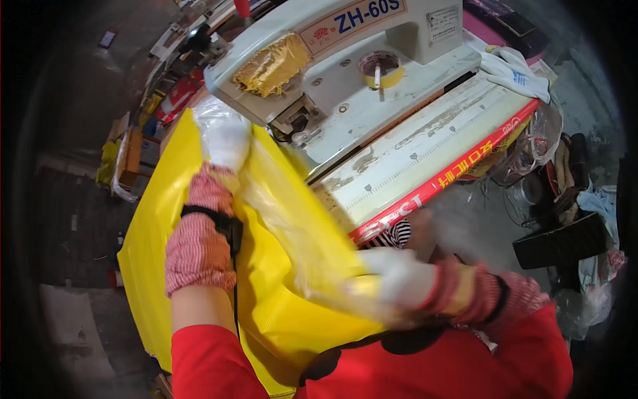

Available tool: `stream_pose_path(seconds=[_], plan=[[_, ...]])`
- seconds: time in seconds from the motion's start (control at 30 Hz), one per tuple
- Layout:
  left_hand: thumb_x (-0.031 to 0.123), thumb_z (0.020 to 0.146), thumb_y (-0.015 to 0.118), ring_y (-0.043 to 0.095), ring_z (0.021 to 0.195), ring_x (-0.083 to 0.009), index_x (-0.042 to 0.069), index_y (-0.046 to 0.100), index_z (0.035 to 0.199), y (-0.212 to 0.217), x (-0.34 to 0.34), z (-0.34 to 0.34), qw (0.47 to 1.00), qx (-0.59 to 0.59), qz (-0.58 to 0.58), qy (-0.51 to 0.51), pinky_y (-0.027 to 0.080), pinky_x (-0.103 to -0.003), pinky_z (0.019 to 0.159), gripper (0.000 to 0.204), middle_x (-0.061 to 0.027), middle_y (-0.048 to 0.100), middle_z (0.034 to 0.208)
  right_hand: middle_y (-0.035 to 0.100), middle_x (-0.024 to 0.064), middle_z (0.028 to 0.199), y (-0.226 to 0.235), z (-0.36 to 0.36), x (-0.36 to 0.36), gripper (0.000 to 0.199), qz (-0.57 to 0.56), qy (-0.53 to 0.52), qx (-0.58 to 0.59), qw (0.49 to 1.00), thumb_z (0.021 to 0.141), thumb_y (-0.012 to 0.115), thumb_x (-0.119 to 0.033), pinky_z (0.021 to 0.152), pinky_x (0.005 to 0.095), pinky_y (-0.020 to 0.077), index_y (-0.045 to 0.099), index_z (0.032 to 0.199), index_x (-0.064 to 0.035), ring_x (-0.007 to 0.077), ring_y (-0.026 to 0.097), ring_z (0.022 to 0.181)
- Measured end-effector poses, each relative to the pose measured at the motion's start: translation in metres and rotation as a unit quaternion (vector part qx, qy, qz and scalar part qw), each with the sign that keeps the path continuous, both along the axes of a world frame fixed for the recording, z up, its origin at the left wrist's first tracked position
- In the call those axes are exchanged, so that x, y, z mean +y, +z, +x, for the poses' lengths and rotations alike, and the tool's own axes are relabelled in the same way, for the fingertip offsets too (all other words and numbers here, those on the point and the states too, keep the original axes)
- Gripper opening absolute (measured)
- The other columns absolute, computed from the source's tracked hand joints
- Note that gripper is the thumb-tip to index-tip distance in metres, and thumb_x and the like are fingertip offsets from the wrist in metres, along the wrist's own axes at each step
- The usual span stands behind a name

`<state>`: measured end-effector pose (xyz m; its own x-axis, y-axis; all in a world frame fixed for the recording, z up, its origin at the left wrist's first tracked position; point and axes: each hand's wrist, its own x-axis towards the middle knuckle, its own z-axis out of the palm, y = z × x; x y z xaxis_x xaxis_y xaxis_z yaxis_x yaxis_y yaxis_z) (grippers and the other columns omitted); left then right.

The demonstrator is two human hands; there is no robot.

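Observation:
A large yellow plastic-looking sheet [292, 319] with a clear film along its edge spreads over my lap and up to the left of a grey industrial sewing machine [425, 63]. My left hand [228, 141], in a white glove, is closed at the sheet's upper edge, close beside the machine's needle end; its fingertips are blurred. At the near end of the same edge, my right hand [402, 279], also gloved and smeared by motion, grips the sheet. Between both hands the edge runs in a fairly straight line.
A tape roll [382, 70] and a white glove [515, 73] lie on the machine and its bed. A pale work surface with a red front strip [445, 176] stands to the right. Further right are a dark box [561, 241] and plastic bags. A wooden stool-like piece [133, 159] stands left.

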<state>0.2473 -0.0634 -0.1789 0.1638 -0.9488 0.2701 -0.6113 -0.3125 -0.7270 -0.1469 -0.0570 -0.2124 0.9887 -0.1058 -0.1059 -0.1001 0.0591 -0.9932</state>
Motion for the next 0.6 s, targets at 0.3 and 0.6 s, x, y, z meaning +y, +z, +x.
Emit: stream_pose_path(seconds=[0.3, 0.6], plan=[[0.002, 0.074, 0.061, 0.059, 0.090, -0.0355, 0.007, 0.066, 0.094, -0.034, 0.013, -0.024, 0.900, 0.358, -0.128, -0.215, 0.048, -0.039, 0.077, 0.022, -0.0154, 0.062, 0.093, 0.069, 0.0148, 0.086, -0.044, -0.063, -0.002, 0.036, 0.204, -0.240, 0.121, 0.941, 0.080, 0.067, -0.022, 0.067, 0.0269, 0.0513, 0.065, 0.114, -0.0109, 0.0194, 0.066, 0.073], [0.012, 0.083, 0.060, 0.063, 0.088, -0.0299, 0.007, 0.066, 0.099, -0.012, 0.038, -0.050, 0.818, 0.574, -0.010, 0.033, 0.049, -0.036, 0.076, 0.018, -0.0168, 0.065, 0.092, 0.061, 0.0091, 0.065, -0.005, -0.061, -0.012, 0.055, -0.382, 0.013, 0.202, 0.902, 0.081, 0.066, -0.042, 0.052, 0.0350, 0.0492, 0.055, 0.127, -0.0133, 0.0265, 0.062, 0.057]])
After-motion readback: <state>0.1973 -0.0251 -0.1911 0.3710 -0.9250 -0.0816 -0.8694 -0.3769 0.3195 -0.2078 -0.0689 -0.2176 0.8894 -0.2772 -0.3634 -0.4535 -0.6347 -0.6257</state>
